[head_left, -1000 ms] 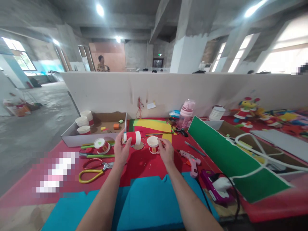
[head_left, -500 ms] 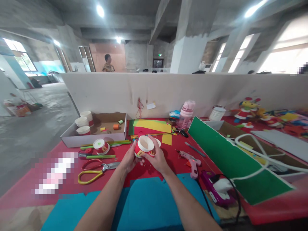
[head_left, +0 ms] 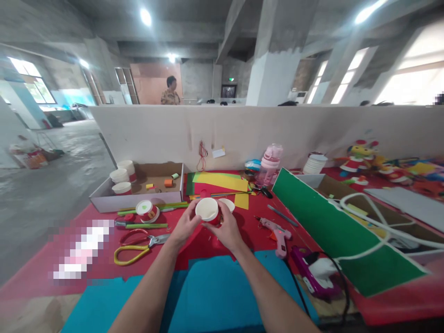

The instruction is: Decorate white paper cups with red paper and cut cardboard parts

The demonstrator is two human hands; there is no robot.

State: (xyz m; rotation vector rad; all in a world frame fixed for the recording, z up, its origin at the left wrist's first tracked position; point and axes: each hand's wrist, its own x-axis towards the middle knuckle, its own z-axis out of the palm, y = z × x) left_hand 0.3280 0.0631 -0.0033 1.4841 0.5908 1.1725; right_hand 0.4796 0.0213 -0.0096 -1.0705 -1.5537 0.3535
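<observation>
Red cup [head_left: 207, 209]: just below frame centre, tilted, its pale mouth towards the camera; nothing shows inside.
Grip: left hand [head_left: 186, 224] and right hand [head_left: 227, 227] both close round it, one on each side.
Second cup [head_left: 228, 205]: just beyond, to the right, partly hidden by the right hand; contents cannot be told.
Progress: red wrap is already on the held cup; handling looks midway, and what is left cannot be told.
Capped cup [head_left: 144, 207]: left of centre, white end up, green mark on top.
Carton [head_left: 138, 203]: left; white cups [head_left: 121, 188] at its left end, an orange roll [head_left: 168, 183] and small scraps inside.
Green box [head_left: 322, 231]: right; yellow pieces within, white cable [head_left: 376, 243] looped over.
Tools: scissors [head_left: 133, 255], lower left, and glue gun [head_left: 280, 236], lower right, lie unheld.
</observation>
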